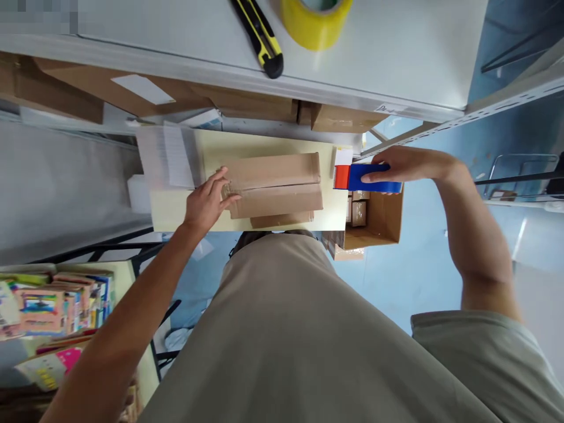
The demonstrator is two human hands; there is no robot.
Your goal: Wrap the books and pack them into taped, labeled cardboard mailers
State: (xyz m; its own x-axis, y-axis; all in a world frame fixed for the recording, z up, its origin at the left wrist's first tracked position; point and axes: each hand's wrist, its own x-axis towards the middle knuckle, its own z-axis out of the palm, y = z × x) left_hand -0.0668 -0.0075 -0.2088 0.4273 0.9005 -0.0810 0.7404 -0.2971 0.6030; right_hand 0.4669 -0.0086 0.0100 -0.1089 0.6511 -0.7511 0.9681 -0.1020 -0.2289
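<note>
Well, the cardboard box (275, 200) lies on the table (174, 210), its flaps (273, 170) meeting lengthwise along the top. At its left end the left hand (203, 205) rests lightly, spread and unclenched. The right hand (396, 164) grips a blue-and-red tape dispenser (356, 176) by the table's right edge; a yellow tape roll (315, 29) sits on the far shelf (396, 56).

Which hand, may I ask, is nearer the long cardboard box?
Left: the left hand touches the box at its left end; the right hand is beyond the other.
</note>
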